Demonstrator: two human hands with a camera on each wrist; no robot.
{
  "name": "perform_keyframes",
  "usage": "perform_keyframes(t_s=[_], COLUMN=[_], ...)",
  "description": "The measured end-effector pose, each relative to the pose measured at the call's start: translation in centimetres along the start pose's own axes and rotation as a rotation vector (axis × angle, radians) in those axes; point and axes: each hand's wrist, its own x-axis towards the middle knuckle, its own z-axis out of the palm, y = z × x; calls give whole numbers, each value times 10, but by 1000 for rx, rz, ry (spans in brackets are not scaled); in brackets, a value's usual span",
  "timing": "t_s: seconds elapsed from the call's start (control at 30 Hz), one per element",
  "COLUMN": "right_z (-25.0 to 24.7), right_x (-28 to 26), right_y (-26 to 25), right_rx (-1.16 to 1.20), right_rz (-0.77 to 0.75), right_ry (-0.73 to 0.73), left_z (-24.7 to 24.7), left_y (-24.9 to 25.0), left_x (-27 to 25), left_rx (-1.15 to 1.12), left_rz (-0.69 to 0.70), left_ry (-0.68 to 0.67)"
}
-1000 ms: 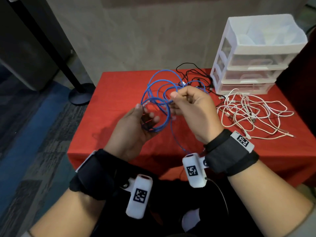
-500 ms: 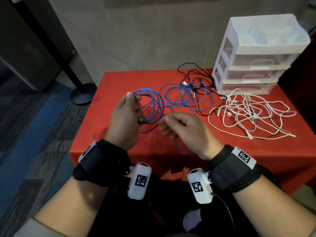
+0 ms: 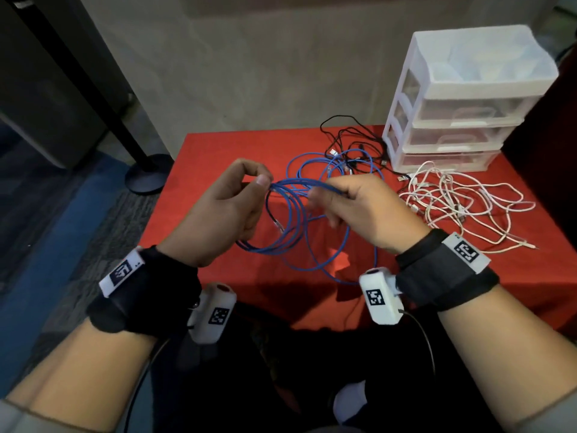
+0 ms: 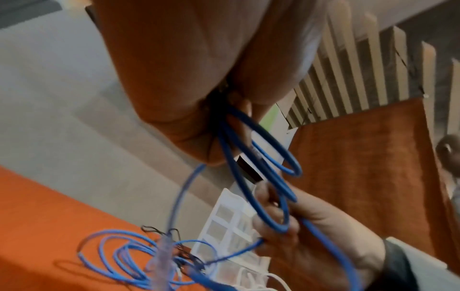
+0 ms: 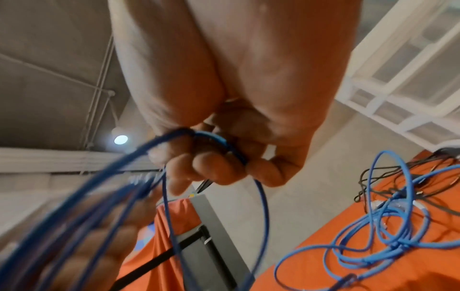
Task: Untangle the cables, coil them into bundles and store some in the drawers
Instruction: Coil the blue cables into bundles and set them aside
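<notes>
Blue cable (image 3: 290,214), mid-coil: several round loops gathered and held up above the near middle of the tabletop (image 3: 218,145), lower turns hanging toward the red cloth. Left hand (image 3: 224,210) pinching the top of the bundle between thumb and forefinger, other fingers curled below. Right hand (image 3: 359,210) grasping a strand at the same height, just beside the left, fingers curled round it; the right wrist view confirms the cable running under the fingertips (image 5: 219,161). A loose run of blue trailing from the right hand down toward the near edge.

Step in hand, by the look of it: coiling, with untangling only partly done. More blue loops (image 3: 337,170) lying flat toward the far edge, crossed by thin black cable (image 3: 352,139); unclear whether these belong to the held cable or to a second one.

Next move probably calls for feeding the strand onto the pinched stack as one more loop, matching its size, without letting earlier turns slip. Any snag with the black cable would need freeing first.

Blue cable: smooth, round, springy, holding open curves, clear plug on one end. White cables (image 3: 462,207): thinner, limp, a loose heap toward the right edge. Drawers (image 3: 462,120): translucent plastic, three stacked, all closed, at the far right corner.
</notes>
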Motion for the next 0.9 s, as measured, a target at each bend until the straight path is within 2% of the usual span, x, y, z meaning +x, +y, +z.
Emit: perform_keyframes(t_s=[0.07, 0.2, 0.27, 0.37, 0.53, 0.6, 0.67, 0.73, 0.77, 0.9], right_z=[-12, -42, -61, -72, -42, -24, -9, 2, 7, 16], right_x=[-1, 2, -1, -9, -16, -16, -15, -10, -7, 9], right_y=[5, 23, 28, 33, 23, 19, 17, 15, 12, -7], right_rx=[49, 276, 338, 323, 229, 167, 127, 167, 234, 736], right_rz=[34, 188, 228, 219, 138, 121, 110, 118, 148, 263], right_ry=[86, 466, 568, 518, 240, 105, 17, 51, 106, 291], left_z=[-15, -57, -73, -78, -46, -32, -19, -7, -2, 16], left_y=[-6, -26, -34, -37, -35, -30, -22, -15, -16, -25], left_x=[4, 12, 12, 10, 11, 10, 9, 8, 8, 4], left_rx=[97, 339, 351, 232, 20, -155, -344, -416, -383, -184], left_rz=[-1, -89, -116, -110, -121, -121, -166, -230, -245, -242], left_ry=[47, 124, 186, 274, 337, 290, 185, 66, 29, 11])
